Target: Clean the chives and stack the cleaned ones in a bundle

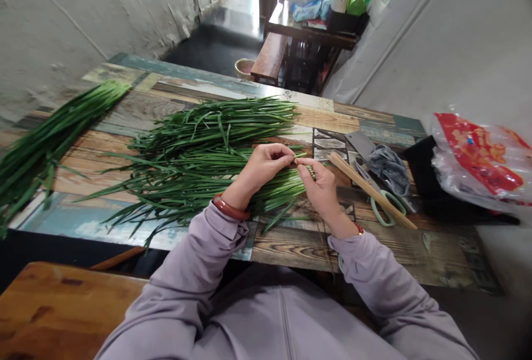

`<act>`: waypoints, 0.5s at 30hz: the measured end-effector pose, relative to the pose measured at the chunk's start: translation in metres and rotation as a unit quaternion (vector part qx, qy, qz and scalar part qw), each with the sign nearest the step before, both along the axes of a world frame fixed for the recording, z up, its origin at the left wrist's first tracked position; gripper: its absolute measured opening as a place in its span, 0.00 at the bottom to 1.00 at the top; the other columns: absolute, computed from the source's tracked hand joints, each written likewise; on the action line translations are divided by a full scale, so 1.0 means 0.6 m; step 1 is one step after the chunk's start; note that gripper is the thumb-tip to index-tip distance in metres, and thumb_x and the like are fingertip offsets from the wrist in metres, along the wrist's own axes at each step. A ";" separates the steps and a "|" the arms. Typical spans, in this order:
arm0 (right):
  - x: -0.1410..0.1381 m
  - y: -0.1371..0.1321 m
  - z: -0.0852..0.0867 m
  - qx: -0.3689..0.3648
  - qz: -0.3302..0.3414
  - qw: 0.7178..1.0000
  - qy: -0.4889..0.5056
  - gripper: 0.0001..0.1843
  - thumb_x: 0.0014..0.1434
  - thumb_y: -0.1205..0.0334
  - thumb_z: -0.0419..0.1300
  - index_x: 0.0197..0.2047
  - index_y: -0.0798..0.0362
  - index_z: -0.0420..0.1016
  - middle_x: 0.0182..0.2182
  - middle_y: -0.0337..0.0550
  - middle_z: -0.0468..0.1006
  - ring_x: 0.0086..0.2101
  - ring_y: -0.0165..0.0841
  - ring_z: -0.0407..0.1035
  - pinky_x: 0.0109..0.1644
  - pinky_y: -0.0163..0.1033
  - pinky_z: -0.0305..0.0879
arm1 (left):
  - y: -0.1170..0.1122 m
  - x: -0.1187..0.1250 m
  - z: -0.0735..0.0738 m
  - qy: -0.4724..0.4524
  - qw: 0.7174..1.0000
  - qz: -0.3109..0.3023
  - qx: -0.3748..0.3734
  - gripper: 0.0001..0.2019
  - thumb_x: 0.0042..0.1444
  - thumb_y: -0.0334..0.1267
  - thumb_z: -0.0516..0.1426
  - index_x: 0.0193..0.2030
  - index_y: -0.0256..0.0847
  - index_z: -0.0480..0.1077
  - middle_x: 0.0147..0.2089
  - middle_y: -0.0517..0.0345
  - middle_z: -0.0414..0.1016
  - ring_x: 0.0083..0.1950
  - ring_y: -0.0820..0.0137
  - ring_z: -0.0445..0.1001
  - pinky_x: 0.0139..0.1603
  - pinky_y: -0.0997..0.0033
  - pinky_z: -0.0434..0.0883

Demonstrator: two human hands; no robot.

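My left hand (268, 165) and my right hand (319, 184) meet above a pile of garlic chives, fingertips pinched together. Between them shows a short pale green bit of chive stem (300, 155); the fingers cover the rest. Under my hands spreads the nearer heap of garlic chives (178, 183), its pale cut ends pointing right. Behind it lies a second heap of chives (233, 122). Thin brown strands (325, 232) run down below my right wrist; I cannot make out what they are.
Right of my hands lie a bundle of bamboo skewers (374, 193), green-handled scissors (384, 209), a grey cloth (388, 169) and a flat metal blade (361, 143). A red-and-clear plastic bag (482, 155) sits far right. Another chive bunch (62, 127) rests at left. A wooden stool (66, 310) stands lower left.
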State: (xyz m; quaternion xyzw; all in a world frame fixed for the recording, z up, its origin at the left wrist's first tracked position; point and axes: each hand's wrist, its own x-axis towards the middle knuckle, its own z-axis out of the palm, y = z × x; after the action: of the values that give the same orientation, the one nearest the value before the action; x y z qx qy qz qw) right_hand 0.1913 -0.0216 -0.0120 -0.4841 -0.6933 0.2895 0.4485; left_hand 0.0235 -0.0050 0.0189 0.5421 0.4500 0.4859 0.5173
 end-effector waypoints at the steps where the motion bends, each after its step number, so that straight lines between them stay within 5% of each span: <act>1: 0.000 0.000 0.000 0.002 0.000 1.000 0.002 0.14 0.64 0.52 0.56 0.45 0.47 0.80 0.42 0.41 0.85 0.43 0.38 0.78 0.49 0.42 0.73 | 0.000 0.000 0.000 0.000 1.000 0.001 0.002 0.08 0.48 0.38 0.63 0.30 0.34 0.77 0.28 0.58 0.77 0.30 0.74 0.72 0.36 0.74 0.69; 11: 0.002 0.003 -0.005 -0.012 -0.011 1.000 -0.012 0.13 0.64 0.50 0.57 0.42 0.48 0.78 0.40 0.41 0.83 0.41 0.37 0.76 0.49 0.43 0.71 | 0.000 0.001 0.000 0.069 0.996 0.014 0.048 0.07 0.50 0.37 0.63 0.28 0.34 0.78 0.27 0.57 0.77 0.30 0.74 0.70 0.34 0.75 0.66; 15: 0.002 0.006 -0.016 -0.013 -0.013 0.999 0.031 0.18 0.63 0.50 0.59 0.51 0.50 0.73 0.43 0.44 0.81 0.41 0.36 0.76 0.48 0.42 0.70 | 0.001 -0.001 0.001 0.084 0.996 0.003 0.042 0.07 0.49 0.37 0.63 0.27 0.34 0.77 0.27 0.58 0.76 0.28 0.74 0.69 0.32 0.75 0.65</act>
State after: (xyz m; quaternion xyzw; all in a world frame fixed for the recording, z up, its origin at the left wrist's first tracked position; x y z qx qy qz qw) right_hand 0.1924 -0.0179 -0.0215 -0.4897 -0.6688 0.3078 0.4671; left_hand 0.0229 -0.0043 0.0194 0.6009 0.4722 0.4591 0.4530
